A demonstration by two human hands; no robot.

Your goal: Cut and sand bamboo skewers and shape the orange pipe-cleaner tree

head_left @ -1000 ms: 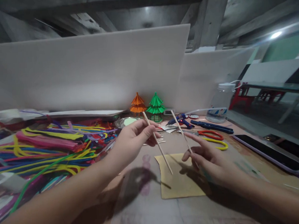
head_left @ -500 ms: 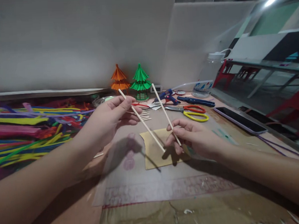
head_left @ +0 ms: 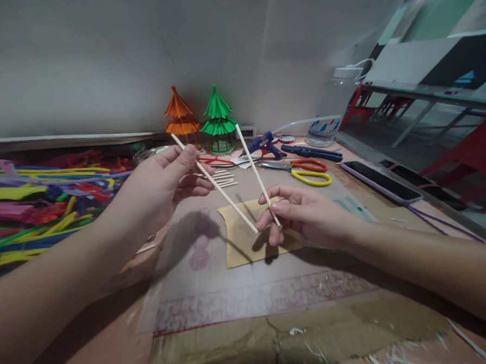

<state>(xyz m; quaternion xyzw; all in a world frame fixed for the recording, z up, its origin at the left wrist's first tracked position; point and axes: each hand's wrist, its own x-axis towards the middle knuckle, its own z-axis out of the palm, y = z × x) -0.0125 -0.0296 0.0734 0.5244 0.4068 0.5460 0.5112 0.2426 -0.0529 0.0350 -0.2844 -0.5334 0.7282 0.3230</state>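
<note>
My left hand pinches a thin wooden stick near its upper end; the stick slants down to the right. My right hand pinches a second wooden stick near its lower end, so it rises up and to the left. The two lower ends nearly meet above a tan piece of card lying on a clear sheet on the table. Several short cut sticks lie just behind my hands.
A heap of coloured pipe cleaners fills the left. Orange and green paper pagodas stand at the back wall. A blue glue gun, scissors, a plastic jar and a phone lie to the right.
My right hand has closed its fingers round the second stick. The view has tipped downward, and both sticks' lower ends have come closer together over the card.
</note>
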